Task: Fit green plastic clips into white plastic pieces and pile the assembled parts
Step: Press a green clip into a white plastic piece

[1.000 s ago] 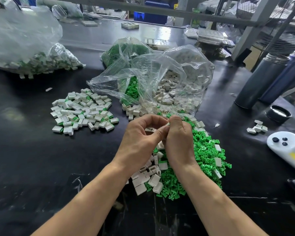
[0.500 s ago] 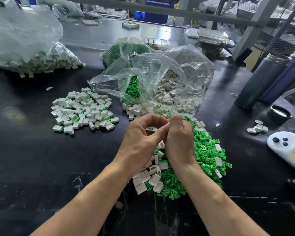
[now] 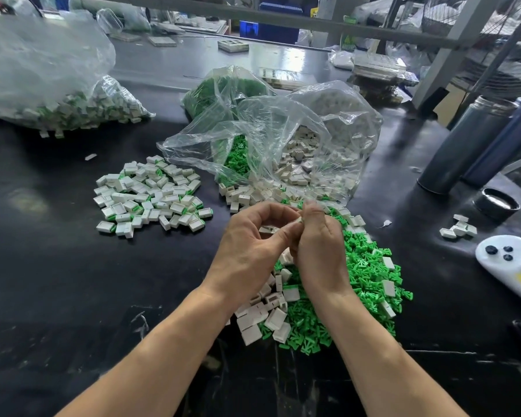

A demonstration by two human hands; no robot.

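My left hand (image 3: 247, 251) and my right hand (image 3: 321, 251) meet above the middle of the black table, fingertips together. Between them they pinch a small white plastic piece (image 3: 297, 220); any clip in it is hidden by the fingers. Under the hands lies a heap of loose green clips (image 3: 364, 284) mixed with loose white pieces (image 3: 262, 317). A pile of assembled white-and-green parts (image 3: 151, 197) lies to the left of the hands.
An open clear bag (image 3: 283, 145) spills white pieces and green clips behind the hands. A big bag of assembled parts (image 3: 73, 109) sits far left. Two dark flasks (image 3: 463, 145), a black lid (image 3: 498, 203), a few white pieces (image 3: 459, 229) and a white device (image 3: 512, 260) stand at the right.
Almost nothing differs: both hands stay together on the white piece, with only slight finger movement.
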